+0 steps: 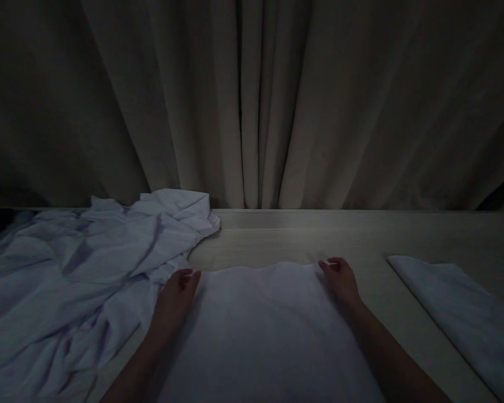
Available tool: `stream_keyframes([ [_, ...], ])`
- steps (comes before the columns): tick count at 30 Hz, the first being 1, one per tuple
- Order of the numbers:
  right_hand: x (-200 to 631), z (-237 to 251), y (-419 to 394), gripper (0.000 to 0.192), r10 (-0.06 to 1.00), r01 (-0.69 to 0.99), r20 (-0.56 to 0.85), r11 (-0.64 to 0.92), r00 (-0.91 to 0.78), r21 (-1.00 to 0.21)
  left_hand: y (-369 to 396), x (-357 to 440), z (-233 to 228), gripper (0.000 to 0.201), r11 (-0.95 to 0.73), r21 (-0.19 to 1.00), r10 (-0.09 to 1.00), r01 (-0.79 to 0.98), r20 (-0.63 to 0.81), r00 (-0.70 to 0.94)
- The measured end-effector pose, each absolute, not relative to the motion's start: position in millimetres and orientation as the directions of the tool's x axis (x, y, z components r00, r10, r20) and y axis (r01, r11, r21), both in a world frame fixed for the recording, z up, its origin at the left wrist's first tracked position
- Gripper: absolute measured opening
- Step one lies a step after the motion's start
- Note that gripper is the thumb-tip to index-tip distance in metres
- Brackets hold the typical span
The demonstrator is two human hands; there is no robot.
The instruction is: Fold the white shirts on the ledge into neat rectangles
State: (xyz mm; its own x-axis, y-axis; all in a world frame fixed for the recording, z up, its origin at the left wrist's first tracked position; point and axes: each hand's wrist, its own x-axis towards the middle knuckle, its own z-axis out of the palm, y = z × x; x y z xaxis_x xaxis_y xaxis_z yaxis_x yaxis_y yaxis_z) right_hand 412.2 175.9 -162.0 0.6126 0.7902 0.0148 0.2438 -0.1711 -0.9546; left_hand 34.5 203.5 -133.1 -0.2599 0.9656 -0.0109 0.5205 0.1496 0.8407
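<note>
White cloth (269, 330) lies spread flat on the pale table (361, 235) right in front of us, and it looks smooth, nearly without creases, with a slightly wavy far edge running between our two hands. In the dim light it reads as a soft bluish white. Starting at the left, we see a crumpled heap of white fabric (79, 274), full of folds and shadows, covering that end of the table and just touching the flat cloth's left side. Our left hand (177, 295) rests palm down at the cloth's far left corner, fingers loosely together and flat, pinching nothing. Our right hand (341, 281) lies likewise on the far right corner, fingers extended and pressed lightly onto the fabric, gripping nothing. Farther right, apart from the cloth, a folded white piece (462, 313) sits at an angle. Behind the table hangs a pleated beige curtain (256, 101).
</note>
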Motion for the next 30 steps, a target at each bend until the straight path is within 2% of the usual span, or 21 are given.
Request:
stream_keyframes([
  [2, 400.7, -158.8, 183.9, 0.037, 0.852, 0.375, 0.113, -0.103, 0.511, -0.921, 195.4, 54.5, -129.1, 0.043, -0.074, 0.619, 0.978, 0.782, 0.2, -0.066],
  [3, 393.0, -157.4, 189.9, 0.037, 0.898, 0.454, 0.153, -0.058, 0.414, -0.889, 191.3, 67.6, -127.2, 0.043, -0.209, 0.469, 0.961, 0.858, 0.261, 0.092],
  [4, 384.7, -156.6, 196.5, 0.039, 0.942, 0.548, 0.174, -0.013, 0.287, -0.836, 188.2, 81.7, -126.2, 0.04, -0.289, 0.4, 0.946, 0.87, 0.256, 0.197],
  [6, 368.2, -156.5, 210.0, 0.046, 0.992, 0.755, 0.127, 0.073, 0.014, -0.651, 186.2, 108.5, -129.8, 0.038, -0.336, 0.319, 0.934, 0.886, 0.236, 0.269],
  [8, 356.8, -156.8, 220.8, 0.051, 0.988, 0.901, -0.01, 0.137, -0.155, -0.411, 188.6, 127.1, -139.9, 0.042, -0.316, 0.259, 0.94, 0.913, 0.216, 0.264],
  [10, 353.5, -154.8, 226.9, 0.049, 0.979, 0.953, -0.088, 0.156, -0.184, -0.258, 191.1, 135.3, -151.1, 0.044, -0.279, 0.223, 0.951, 0.934, 0.2, 0.237],
  [12, 356.5, -149.3, 228.9, 0.044, 0.977, 0.962, -0.094, 0.168, -0.191, -0.215, 191.5, 136.0, -158.8, 0.048, -0.245, 0.206, 0.958, 0.947, 0.201, 0.204],
  [14, 361.1, -142.0, 228.7, 0.041, 0.974, 0.953, -0.115, 0.16, -0.195, -0.257, 191.1, 133.5, -162.0, 0.05, -0.218, 0.199, 0.961, 0.955, 0.213, 0.175],
  [18, 361.1, -132.6, 230.3, 0.044, 0.968, 0.937, -0.183, 0.105, -0.174, -0.334, 193.7, 128.3, -161.3, 0.039, -0.226, 0.187, 0.958, 0.956, 0.222, 0.183],
  [22, 352.4, -129.6, 232.5, 0.033, 0.938, 0.869, -0.194, 0.169, -0.286, -0.465, 194.3, 125.0, -156.2, 0.028, -0.295, 0.199, 0.938, 0.935, 0.246, 0.243],
  [27, 345.3, -111.9, 224.3, 0.007, 0.937, 0.689, -0.012, 0.248, -0.349, -0.681, 190.3, 118.8, -146.5, 0.023, -0.401, 0.281, 0.893, 0.872, 0.331, 0.304],
  [30, 342.4, -105.8, 223.0, 0.01, 0.94, 0.607, 0.032, 0.246, -0.341, -0.756, 192.5, 115.9, -147.0, 0.024, -0.429, 0.317, 0.878, 0.846, 0.364, 0.309],
])
